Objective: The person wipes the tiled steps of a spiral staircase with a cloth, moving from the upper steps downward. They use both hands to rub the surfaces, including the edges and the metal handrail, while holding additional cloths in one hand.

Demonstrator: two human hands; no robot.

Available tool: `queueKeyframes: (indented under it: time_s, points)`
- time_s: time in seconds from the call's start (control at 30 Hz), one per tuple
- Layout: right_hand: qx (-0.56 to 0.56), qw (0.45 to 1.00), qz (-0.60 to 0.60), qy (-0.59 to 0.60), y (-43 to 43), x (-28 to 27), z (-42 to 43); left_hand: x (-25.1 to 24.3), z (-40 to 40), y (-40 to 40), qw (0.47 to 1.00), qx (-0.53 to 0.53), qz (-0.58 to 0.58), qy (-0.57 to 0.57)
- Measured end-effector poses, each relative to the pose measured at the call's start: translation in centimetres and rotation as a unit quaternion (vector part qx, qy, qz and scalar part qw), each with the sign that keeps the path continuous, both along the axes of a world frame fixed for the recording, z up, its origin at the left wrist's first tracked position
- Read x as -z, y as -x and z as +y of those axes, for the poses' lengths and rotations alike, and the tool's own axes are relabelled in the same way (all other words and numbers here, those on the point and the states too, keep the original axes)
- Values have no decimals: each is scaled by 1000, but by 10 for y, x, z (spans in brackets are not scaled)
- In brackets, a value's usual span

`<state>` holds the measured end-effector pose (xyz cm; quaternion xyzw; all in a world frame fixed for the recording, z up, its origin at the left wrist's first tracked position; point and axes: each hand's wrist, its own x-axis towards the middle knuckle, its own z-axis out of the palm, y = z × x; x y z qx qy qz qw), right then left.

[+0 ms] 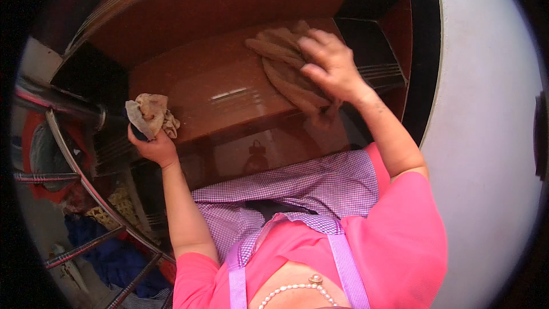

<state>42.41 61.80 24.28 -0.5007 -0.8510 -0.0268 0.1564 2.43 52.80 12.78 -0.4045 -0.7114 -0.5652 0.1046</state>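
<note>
My left hand grips a crumpled beige rag with a pale, stiff-looking edge, near the left end of a glossy brown stair tread. Something dark shows between the rag and my thumb. On the right part of the same tread, a brown cloth lies bunched and partly spread, with one end hanging over the front edge. My right hand is over this cloth, thumb apart from the bent fingers. Its fingertips are blurred, and whether they pinch the fabric cannot be made out.
A brown riser rises behind the tread, with black tiles at its ends. A white wall stands close on my right. Metal railing bars curve down my left side; beyond them lies dark blue fabric.
</note>
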Motion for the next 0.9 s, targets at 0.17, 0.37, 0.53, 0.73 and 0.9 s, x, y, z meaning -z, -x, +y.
queueKeyframes:
  time_s: [0.17, 0.37, 0.53, 0.73, 0.9]
  points:
    - [58, 994, -94, 7, -1, 39, 42, 9, -1, 13, 1000, -7, 17, -7]
    - [354, 928, -116, 1, -148, 44, 82, 0, 6, 1, 1000, 3, 8, -10]
    - [408, 873, -263, 55, -165, 38, -9, 3, 2, 4, 1000, -18, 3, 13]
    - [289, 897, 157, 294, -118, 32, -123, 8, 2, 8, 1000, -7, 17, -8]
    - [217, 815, 494, 211, -146, -8, -89, 5, 0, 11, 999, 12, -37, -17]
